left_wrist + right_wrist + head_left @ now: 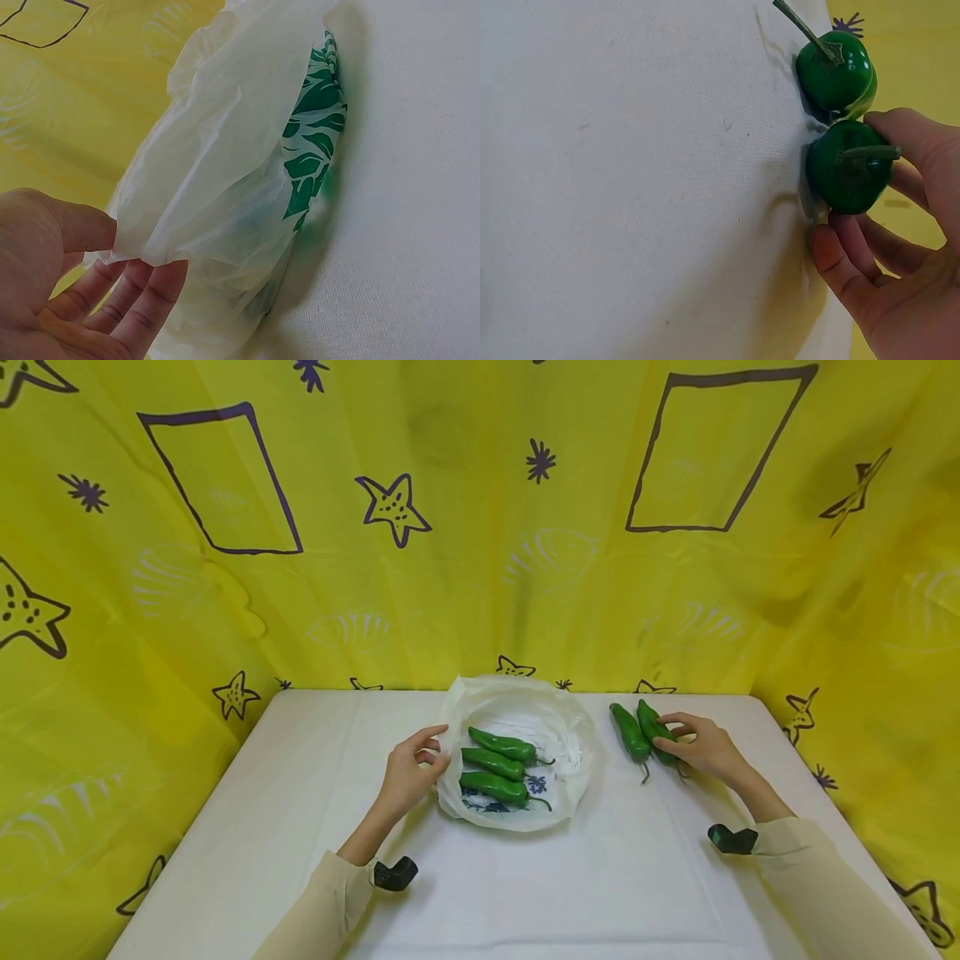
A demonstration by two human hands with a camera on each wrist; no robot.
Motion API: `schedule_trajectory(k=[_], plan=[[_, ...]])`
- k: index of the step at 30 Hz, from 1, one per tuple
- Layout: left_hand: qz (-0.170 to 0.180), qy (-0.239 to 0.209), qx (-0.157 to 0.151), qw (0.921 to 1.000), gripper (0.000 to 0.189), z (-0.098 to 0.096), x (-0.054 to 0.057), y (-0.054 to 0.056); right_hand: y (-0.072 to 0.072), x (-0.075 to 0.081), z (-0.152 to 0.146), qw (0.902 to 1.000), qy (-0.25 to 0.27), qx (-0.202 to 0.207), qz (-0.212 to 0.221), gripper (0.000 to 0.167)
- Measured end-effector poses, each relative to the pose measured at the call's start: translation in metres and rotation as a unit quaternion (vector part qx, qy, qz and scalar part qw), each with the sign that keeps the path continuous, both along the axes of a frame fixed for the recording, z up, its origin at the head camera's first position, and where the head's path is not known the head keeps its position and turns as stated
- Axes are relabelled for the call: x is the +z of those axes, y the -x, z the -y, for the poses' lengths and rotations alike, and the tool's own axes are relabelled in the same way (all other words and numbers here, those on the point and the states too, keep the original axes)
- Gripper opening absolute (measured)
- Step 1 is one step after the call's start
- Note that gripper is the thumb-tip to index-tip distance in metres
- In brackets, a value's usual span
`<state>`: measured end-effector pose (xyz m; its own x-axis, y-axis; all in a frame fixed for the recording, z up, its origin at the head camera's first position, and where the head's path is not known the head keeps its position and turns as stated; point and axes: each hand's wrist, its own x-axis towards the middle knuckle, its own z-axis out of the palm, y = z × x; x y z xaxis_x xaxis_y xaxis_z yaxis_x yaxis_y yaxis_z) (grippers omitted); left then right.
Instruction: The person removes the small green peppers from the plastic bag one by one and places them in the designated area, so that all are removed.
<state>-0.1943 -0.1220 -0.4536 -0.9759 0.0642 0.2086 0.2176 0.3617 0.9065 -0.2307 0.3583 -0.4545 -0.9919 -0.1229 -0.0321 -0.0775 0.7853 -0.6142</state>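
My left hand [407,774] pinches the left rim of a whitish plastic bag [453,714] that stands with its mouth spread wide. In the left wrist view, thumb and fingers hold the bag's edge, and a green leaf print [319,135] shows on its side. Inside the bag lie three green peppers [498,788], side by side with stems to the right. My right hand [708,749] grips another green pepper [847,184] between thumb and fingers, close over the table. Right beside that one lies a further green pepper [628,732].
A white cloth [525,893] covers the table. Yellow curtains [465,585] with dark starfish drawings hang along the back and both sides. Dark wrist devices [395,874] sit at both sleeve cuffs.
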Motion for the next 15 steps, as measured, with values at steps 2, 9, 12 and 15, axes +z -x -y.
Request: schedule_trajectory(k=[2,9,12,15], plan=[[0.0,-0.001,0.0,1.0,0.046,0.0,0.0,0.0,0.0,0.0,0.0,1.0,-0.001,0.0,-0.002,0.06],[0.0,0.0,0.0,1.0,0.046,0.0,0.0,-0.001,0.0,0.002,0.0,0.9998,-0.002,0.02,-0.001,0.064],[0.0,-0.002,0.0,1.0,0.046,0.0,0.0,-0.001,-0.001,0.007,-0.001,0.9991,-0.005,0.041,0.011,0.067],[-0.002,-0.002,-0.002,1.0,0.046,0.0,0.0,0.0,-0.002,0.012,-0.002,0.9975,0.001,0.06,0.039,0.071]])
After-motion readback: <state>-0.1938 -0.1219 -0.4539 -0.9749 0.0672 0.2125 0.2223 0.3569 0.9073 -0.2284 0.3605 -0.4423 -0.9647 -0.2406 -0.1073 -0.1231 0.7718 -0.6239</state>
